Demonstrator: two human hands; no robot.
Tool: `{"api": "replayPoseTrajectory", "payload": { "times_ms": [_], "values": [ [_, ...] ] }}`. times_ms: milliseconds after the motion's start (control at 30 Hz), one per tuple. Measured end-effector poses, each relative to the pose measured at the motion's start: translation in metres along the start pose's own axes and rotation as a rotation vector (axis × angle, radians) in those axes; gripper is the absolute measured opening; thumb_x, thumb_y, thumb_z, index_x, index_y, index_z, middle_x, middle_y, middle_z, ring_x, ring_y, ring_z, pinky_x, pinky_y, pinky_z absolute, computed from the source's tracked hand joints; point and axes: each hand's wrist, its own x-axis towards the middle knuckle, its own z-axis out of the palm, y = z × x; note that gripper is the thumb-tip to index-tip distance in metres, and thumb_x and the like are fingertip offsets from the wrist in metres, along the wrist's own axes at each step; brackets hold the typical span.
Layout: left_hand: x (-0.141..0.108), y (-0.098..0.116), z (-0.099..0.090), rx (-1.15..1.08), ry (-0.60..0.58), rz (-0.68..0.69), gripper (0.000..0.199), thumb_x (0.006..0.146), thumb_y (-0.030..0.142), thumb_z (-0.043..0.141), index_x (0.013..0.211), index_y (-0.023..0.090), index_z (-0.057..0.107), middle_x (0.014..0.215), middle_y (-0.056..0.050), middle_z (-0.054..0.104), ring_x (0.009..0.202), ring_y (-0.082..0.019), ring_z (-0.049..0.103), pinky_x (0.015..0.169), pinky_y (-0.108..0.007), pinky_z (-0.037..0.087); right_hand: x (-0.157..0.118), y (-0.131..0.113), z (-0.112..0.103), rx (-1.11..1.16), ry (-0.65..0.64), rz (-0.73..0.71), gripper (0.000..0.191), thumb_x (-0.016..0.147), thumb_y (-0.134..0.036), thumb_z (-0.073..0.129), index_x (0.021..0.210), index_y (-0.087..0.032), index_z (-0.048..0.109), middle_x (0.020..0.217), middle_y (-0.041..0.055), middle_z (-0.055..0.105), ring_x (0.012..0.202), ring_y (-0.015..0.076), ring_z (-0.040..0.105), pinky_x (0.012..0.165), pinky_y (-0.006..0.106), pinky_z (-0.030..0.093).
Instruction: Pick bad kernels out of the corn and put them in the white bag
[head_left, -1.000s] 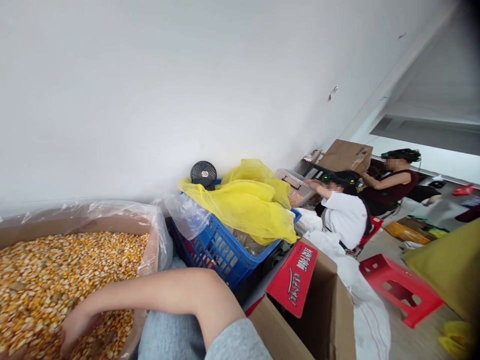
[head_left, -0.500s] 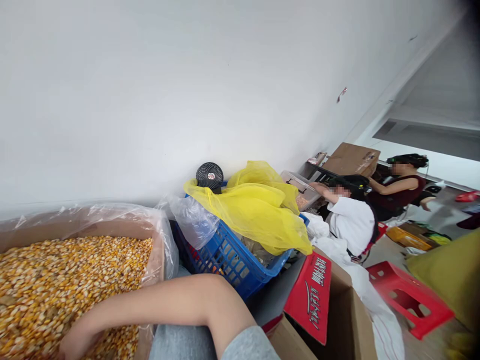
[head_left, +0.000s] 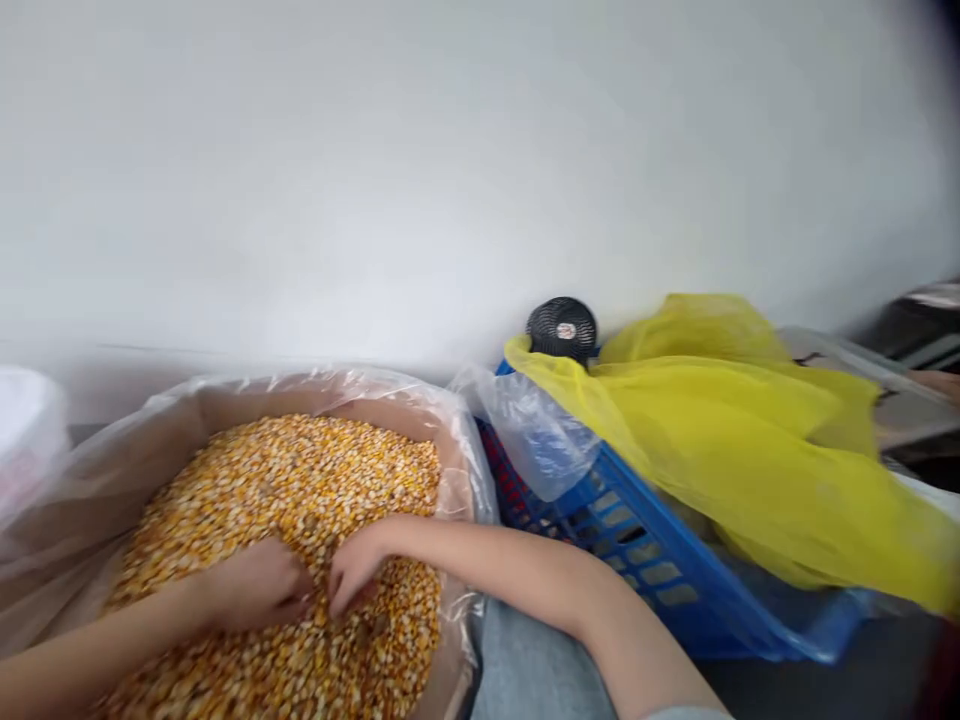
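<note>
Corn kernels, yellow and whitish, fill a cardboard box lined with a clear plastic bag. Over the middle of the kernels is my left hand, its fingers curled downward; what they hold, if anything, is hidden. Close beside it on the right, my right hand points down into the corn with bent fingers. Its fingertips are partly hidden, and I cannot make out whether kernels are between them. The two hands are a small gap apart.
Right of the box stands a blue basket draped with yellow mesh and clear plastic. A small black fan is at its back corner. A white container is at the far left. A pale wall rises behind.
The view has swung left, so the corn box is nearer the middle and the other people are mostly out of view. My left hand has come into sight beside my right hand.
</note>
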Motion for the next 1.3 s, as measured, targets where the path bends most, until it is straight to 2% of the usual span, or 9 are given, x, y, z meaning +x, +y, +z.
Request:
{"api": "replayPoseTrajectory", "payload": {
  "times_ms": [233, 367, 500, 633, 700, 800, 967, 1100, 1300],
  "values": [
    [-0.01, -0.002, -0.009, 0.086, 0.005, -0.004, 0.031, 0.082, 0.033, 0.03, 0.074, 0.018, 0.055, 0.066, -0.003, 0.061, 0.057, -0.014, 0.055, 0.05, -0.023, 0.034, -0.024, 0.006, -0.006, 0.313, 0.037, 0.024, 0.018, 0.064, -0.029, 0.056, 0.069, -0.013, 0.062, 0.061, -0.0025, 0.059, 0.051, 0.0067, 0.053, 0.049, 0.017, 0.039],
    [-0.014, 0.001, -0.014, 0.127, 0.029, -0.101, 0.031, 0.084, 0.034, 0.025, 0.086, 0.02, 0.052, 0.073, -0.003, 0.061, 0.059, -0.014, 0.056, 0.05, -0.023, 0.034, -0.033, 0.009, -0.009, 0.539, 0.071, -0.1, 0.022, 0.065, -0.025, 0.054, 0.084, -0.017, 0.06, 0.076, -0.001, 0.06, 0.06, 0.0078, 0.056, 0.054, 0.019, 0.042],
    [-0.013, -0.004, -0.012, 0.152, 0.128, -0.267, 0.031, 0.085, 0.034, 0.022, 0.097, 0.021, 0.047, 0.083, -0.003, 0.058, 0.065, -0.014, 0.056, 0.052, -0.023, 0.037, -0.039, 0.008, -0.011, 0.759, 0.181, -0.27, 0.02, 0.064, -0.016, 0.051, 0.083, -0.015, 0.057, 0.081, 0.0017, 0.058, 0.067, 0.0094, 0.057, 0.064, 0.023, 0.044],
    [-0.009, -0.012, -0.009, 0.217, 0.191, -0.27, 0.029, 0.084, 0.026, 0.027, 0.107, 0.023, 0.043, 0.094, -0.004, 0.052, 0.076, -0.015, 0.054, 0.059, -0.024, 0.04, -0.04, 0.003, -0.013, 0.859, 0.297, -0.354, 0.016, 0.065, -0.022, 0.053, 0.08, -0.016, 0.052, 0.077, 0.0007, 0.055, 0.069, 0.0086, 0.055, 0.066, 0.023, 0.043],
    [-0.007, -0.013, -0.008, 0.264, 0.183, -0.23, 0.028, 0.083, 0.025, 0.029, 0.106, 0.023, 0.045, 0.095, -0.005, 0.05, 0.081, -0.017, 0.053, 0.063, -0.026, 0.041, -0.039, 0.003, -0.013, 0.675, 0.422, -0.284, 0.019, 0.068, -0.031, 0.051, 0.078, -0.015, 0.052, 0.07, -0.0003, 0.054, 0.062, 0.0076, 0.052, 0.06, 0.021, 0.041],
    [-0.006, -0.013, -0.008, 0.279, 0.167, -0.2, 0.027, 0.083, 0.026, 0.029, 0.103, 0.021, 0.048, 0.095, -0.006, 0.05, 0.083, -0.017, 0.051, 0.068, -0.028, 0.041, -0.037, 0.002, -0.011, 0.093, 0.62, -0.118, 0.028, 0.067, -0.043, 0.051, 0.073, -0.016, 0.055, 0.065, -0.0001, 0.055, 0.058, 0.0089, 0.049, 0.055, 0.021, 0.037],
    [-0.005, -0.014, -0.005, 0.229, 0.19, -0.204, 0.029, 0.083, 0.026, 0.03, 0.105, 0.022, 0.047, 0.099, -0.007, 0.048, 0.086, -0.018, 0.051, 0.071, -0.029, 0.04, -0.037, -0.011, -0.001, -0.622, 0.691, 0.057, 0.043, 0.063, -0.056, 0.049, 0.082, -0.019, 0.059, 0.073, 0.0046, 0.062, 0.067, 0.017, 0.056, 0.057, 0.025, 0.038],
    [-0.005, -0.014, -0.003, 0.211, 0.188, -0.225, 0.026, 0.082, 0.024, 0.031, 0.099, 0.019, 0.049, 0.097, -0.008, 0.049, 0.084, -0.019, 0.051, 0.071, -0.031, 0.04, -0.036, -0.024, 0.005, -0.84, 0.609, 0.116, 0.039, 0.068, -0.05, 0.045, 0.079, -0.016, 0.063, 0.072, 0.0095, 0.063, 0.068, 0.0203, 0.059, 0.058, 0.028, 0.04],
    [-0.007, -0.016, -0.013, 0.011, 0.284, -0.265, 0.024, 0.082, 0.029, 0.032, 0.093, 0.018, 0.049, 0.092, -0.006, 0.052, 0.085, -0.018, 0.049, 0.076, -0.03, 0.039, -0.034, -0.03, 0.007, -0.918, 0.535, 0.138, 0.031, 0.068, -0.039, 0.048, 0.078, -0.015, 0.065, 0.073, 0.0105, 0.065, 0.069, 0.021, 0.06, 0.057, 0.028, 0.042]
  ]
}}
